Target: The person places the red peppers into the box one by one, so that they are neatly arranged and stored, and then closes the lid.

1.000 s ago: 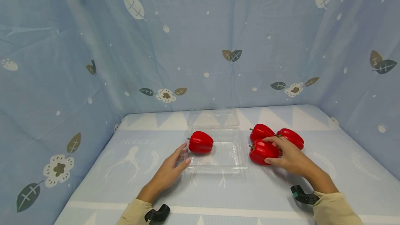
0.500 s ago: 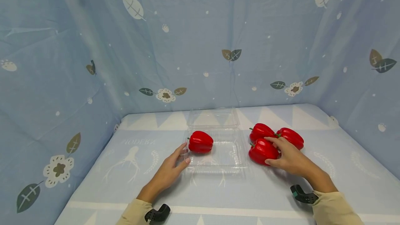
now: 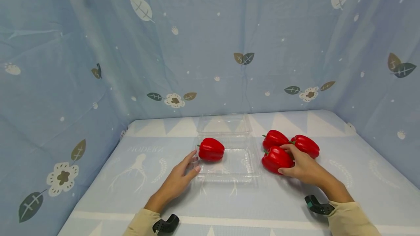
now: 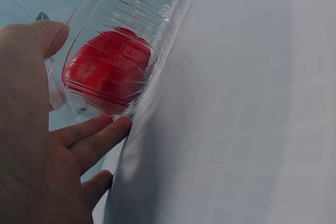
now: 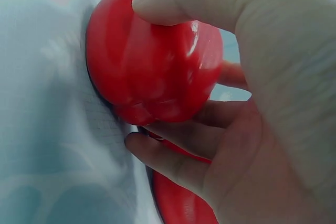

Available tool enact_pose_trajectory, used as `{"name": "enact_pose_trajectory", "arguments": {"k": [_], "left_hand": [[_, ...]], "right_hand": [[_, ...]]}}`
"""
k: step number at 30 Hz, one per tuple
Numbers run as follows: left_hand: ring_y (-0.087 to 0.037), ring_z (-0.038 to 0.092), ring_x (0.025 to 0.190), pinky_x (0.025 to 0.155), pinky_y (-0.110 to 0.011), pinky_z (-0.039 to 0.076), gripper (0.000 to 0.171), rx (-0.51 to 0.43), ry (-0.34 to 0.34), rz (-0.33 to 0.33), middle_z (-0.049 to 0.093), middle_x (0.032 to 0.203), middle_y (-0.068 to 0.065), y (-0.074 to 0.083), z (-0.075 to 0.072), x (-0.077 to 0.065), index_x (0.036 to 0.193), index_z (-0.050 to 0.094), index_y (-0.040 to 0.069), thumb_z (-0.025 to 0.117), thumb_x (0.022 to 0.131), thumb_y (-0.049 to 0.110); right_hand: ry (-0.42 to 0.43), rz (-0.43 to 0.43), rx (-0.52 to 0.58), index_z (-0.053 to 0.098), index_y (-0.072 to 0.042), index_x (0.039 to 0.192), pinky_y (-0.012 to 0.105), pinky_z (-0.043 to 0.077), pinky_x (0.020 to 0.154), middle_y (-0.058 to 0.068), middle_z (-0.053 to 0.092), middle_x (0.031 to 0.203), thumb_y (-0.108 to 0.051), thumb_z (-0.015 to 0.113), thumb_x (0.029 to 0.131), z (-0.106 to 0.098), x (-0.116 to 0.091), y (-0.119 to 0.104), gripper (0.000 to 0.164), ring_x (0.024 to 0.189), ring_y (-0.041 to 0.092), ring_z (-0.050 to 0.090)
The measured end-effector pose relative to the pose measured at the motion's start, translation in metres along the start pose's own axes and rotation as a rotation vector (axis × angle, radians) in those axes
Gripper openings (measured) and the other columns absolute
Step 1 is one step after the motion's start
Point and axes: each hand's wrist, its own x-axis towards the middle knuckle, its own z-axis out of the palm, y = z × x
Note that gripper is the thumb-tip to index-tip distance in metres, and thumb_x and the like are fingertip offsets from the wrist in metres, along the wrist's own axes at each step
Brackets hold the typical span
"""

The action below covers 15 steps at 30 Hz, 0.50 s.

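On the right of the table, my right hand (image 3: 303, 165) holds a glossy red bell pepper (image 3: 276, 160), thumb on its near side and fingers around its far side. In the right wrist view this bell pepper (image 5: 152, 56) sits against the table surface. A second bell pepper (image 3: 273, 138) and a third bell pepper (image 3: 306, 145) lie just behind it. My left hand (image 3: 175, 181) holds the left side of a clear plastic clamshell box (image 3: 239, 172), thumb at the rim and fingertips low on the wall (image 4: 121, 51). One bell pepper (image 3: 211, 149) lies in the box's left half.
The box's clear lid (image 3: 223, 124) lies folded back toward the rear curtain (image 3: 210, 65). Patterned cloth (image 3: 137, 199) covers the table. A black wrist device (image 3: 165, 224) is worn at the left sleeve, another device (image 3: 318, 205) at the right.
The front bell pepper has shifted very slightly under my right hand, its stem tipping a little. My left hand and the box have stayed in place.
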Motion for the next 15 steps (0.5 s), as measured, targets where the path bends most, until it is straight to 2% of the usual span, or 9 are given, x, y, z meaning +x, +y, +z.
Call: {"name": "enact_pose_trajectory", "arguments": {"k": [5, 15], "left_hand": [[-0.033, 0.048, 0.136, 0.108, -0.063, 0.034, 0.065, 0.005, -0.004, -0.001, 0.052, 0.146, -0.009, 0.001, 0.000, 0.000, 0.158, 0.032, 0.026, 0.061, 0.100, 0.036], [-0.033, 0.048, 0.135, 0.109, -0.063, 0.034, 0.066, 0.013, -0.005, -0.005, 0.053, 0.146, -0.009, 0.000, -0.001, 0.001, 0.158, 0.032, 0.027, 0.061, 0.100, 0.037]], "right_hand": [[0.003, 0.001, 0.050, 0.041, -0.002, 0.138, 0.051, 0.058, 0.083, 0.022, 0.054, 0.131, -0.024, 0.088, 0.075, -0.002, -0.001, 0.001, 0.082, 0.118, 0.043, 0.053], [-0.002, 0.073, 0.349, 0.029, -0.001, 0.145, 0.049, 0.059, 0.082, 0.027, 0.042, 0.141, -0.015, 0.086, 0.074, -0.011, -0.002, -0.002, 0.092, 0.127, 0.050, 0.043]]}}
